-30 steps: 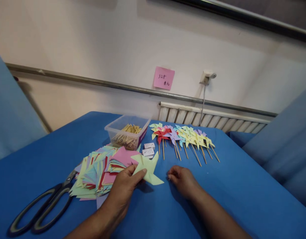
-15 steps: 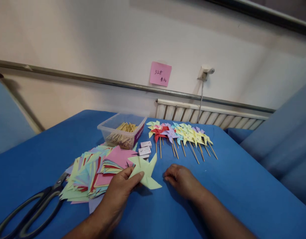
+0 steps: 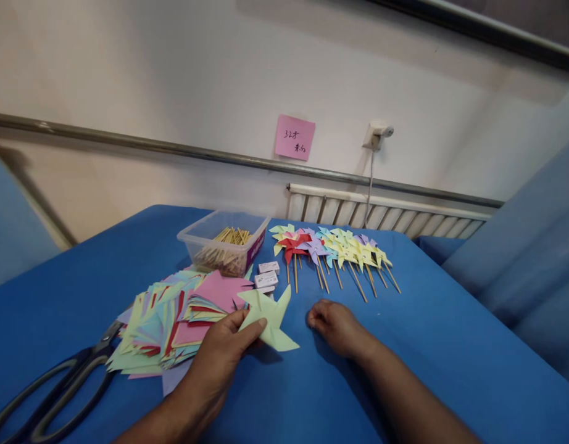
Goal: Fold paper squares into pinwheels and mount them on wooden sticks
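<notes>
A pale green paper pinwheel [image 3: 270,319] with folded blades is pinched between the thumb and fingers of my left hand [image 3: 226,342], just above the table. It has no stick on it. To its right, my right hand [image 3: 335,327] rests low over the blue cloth with its fingers curled together; whatever is between them, if anything, is hidden. Beside my left hand lies a fanned pile of coloured paper pieces [image 3: 173,320], pink, green, yellow, red and blue. Two small white boxes [image 3: 266,280] sit behind the pinwheel.
Large dark-handled scissors [image 3: 76,385] lie at the left, partly under the paper. A clear plastic box [image 3: 205,231] of thin wooden sticks [image 3: 231,237] stands behind the pile. Several finished pinwheels [image 3: 340,246] on sticks lie at the back right, near a radiator [image 3: 344,209].
The view has shifted slightly. My right hand has moved a little, its fingers still curled. My left hand keeps hold of the green pinwheel in the same place.
</notes>
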Motion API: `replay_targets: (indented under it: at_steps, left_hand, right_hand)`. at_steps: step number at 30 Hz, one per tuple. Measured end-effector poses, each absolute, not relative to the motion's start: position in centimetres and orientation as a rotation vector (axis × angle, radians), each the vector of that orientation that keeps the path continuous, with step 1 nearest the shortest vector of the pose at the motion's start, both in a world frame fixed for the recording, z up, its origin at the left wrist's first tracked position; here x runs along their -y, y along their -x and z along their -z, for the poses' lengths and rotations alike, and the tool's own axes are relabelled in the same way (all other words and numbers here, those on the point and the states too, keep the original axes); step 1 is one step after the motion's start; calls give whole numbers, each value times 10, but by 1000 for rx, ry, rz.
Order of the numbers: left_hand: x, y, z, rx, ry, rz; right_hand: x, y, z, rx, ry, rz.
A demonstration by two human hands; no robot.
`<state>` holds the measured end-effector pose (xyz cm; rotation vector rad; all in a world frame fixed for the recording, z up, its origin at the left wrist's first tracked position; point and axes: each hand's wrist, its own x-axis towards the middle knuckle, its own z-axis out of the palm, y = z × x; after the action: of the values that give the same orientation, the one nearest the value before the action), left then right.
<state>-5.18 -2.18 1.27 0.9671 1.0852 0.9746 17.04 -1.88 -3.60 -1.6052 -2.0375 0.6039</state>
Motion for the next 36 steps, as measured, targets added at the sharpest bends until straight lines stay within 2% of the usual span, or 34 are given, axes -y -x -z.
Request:
replay_targets:
  at_steps: [21, 36]
  left_hand:
    - [25, 49, -26, -1161, -1040, -887]
    - [20, 50, -7, -1078, -965, -858]
  right_hand:
    - [7, -172, 47, 1862, 1702, -475]
    - [14, -159, 40, 2059, 1713, -467]
